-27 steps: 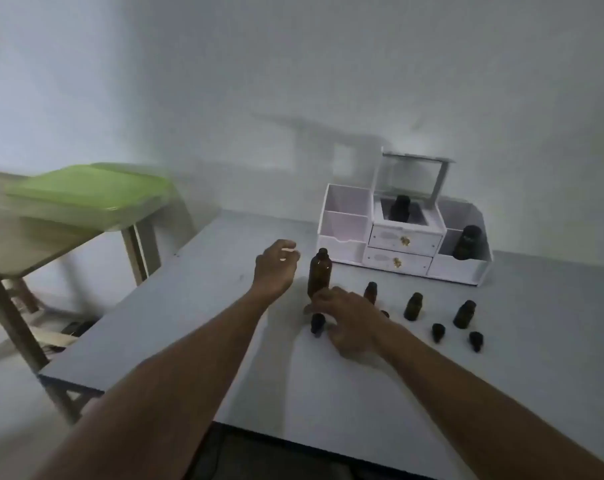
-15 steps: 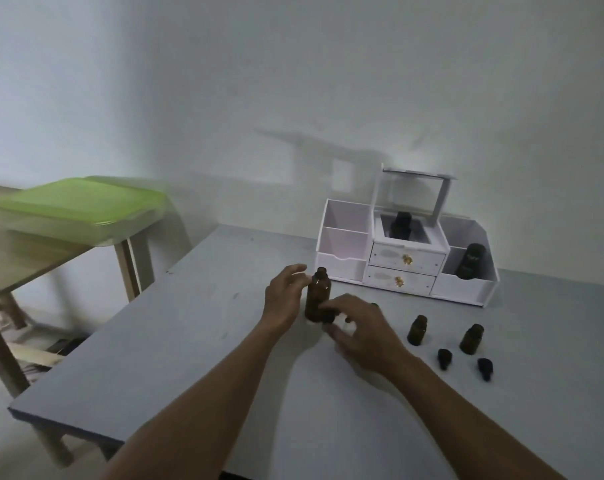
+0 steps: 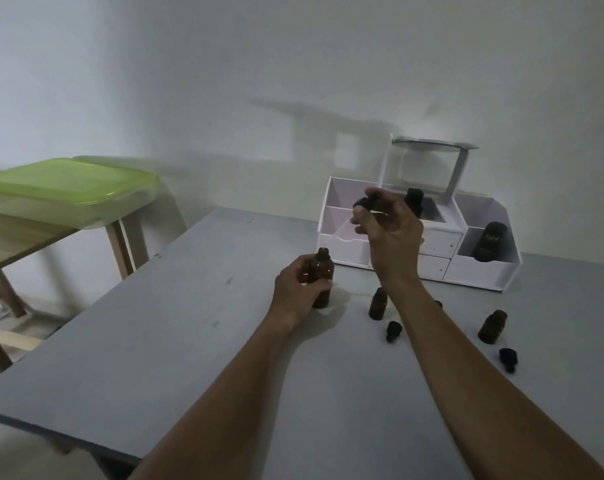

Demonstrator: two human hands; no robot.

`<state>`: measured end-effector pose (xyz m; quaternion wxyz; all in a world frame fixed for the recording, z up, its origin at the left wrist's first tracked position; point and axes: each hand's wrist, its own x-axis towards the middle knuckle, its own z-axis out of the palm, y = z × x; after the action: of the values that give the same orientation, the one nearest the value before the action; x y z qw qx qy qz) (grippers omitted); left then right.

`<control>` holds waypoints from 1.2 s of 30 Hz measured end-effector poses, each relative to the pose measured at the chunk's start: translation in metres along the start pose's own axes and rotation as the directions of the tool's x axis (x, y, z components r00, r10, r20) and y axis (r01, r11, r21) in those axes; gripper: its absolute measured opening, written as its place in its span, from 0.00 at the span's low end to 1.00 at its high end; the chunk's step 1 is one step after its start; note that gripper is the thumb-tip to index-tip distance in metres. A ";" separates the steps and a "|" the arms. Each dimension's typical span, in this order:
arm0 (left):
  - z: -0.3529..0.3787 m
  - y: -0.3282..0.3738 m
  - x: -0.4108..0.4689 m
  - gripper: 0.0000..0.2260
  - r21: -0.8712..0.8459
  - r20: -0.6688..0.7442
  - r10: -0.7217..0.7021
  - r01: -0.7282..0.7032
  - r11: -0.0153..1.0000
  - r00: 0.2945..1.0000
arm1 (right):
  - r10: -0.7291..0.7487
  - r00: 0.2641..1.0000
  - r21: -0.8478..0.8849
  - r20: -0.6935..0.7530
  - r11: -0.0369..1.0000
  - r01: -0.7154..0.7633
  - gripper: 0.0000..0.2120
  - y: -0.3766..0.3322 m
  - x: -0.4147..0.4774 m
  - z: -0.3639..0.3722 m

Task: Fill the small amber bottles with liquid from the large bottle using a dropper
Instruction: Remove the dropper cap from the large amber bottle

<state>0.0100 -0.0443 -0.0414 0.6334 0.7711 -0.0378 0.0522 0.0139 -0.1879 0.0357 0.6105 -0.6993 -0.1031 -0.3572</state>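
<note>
While left hand [image 3: 295,292] wraps fingers round the large amber bottle [image 3: 323,268], upright mid-tabletop [image 3: 189,341], right hand [image 3: 392,233] pinches the dropper [image 3: 364,202] by its black bulb, raised up-right of the bottle mouth. Pipette slants down-left, tip right at the open neck; can't tell if it's inside. Nearest small amber bottle [image 3: 377,304] stands just right, under the right wrist, looks uncapped; second bottle [image 3: 492,326] sits toward the right edge. Right hand is nearer both. Loose cap [image 3: 393,331] in front, white organizer [image 3: 480,271] behind: short arc rightward seems freest.

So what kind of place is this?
Likely a plain room at home, not a lab: a grey table by a bare wall, a white cosmetics organizer with drawers, a green-lidded plastic box on a wooden table.
</note>
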 end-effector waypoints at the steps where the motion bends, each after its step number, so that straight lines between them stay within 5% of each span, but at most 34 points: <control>1: 0.000 0.000 0.001 0.22 0.009 0.002 -0.002 0.002 1.000 1.000 | 0.002 1.000 -0.003 0.002 1.000 -0.002 0.13 0.001 0.001 0.001; 18: -0.003 -0.001 -0.004 0.19 0.022 0.016 0.025 -0.025 0.999 1.000 | 0.018 0.968 -0.320 0.249 0.945 0.065 0.04 0.011 -0.013 0.023; 36: -0.002 -0.004 -0.002 0.17 0.072 0.035 0.041 -0.044 0.996 0.999 | 0.134 0.983 -0.320 0.128 0.943 -0.086 0.05 0.025 -0.021 0.037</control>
<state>0.0086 -0.0415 -0.0456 0.6030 0.7934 -0.0630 0.0540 0.0269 -0.1536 0.0037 0.5015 -0.8165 -0.0509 -0.2813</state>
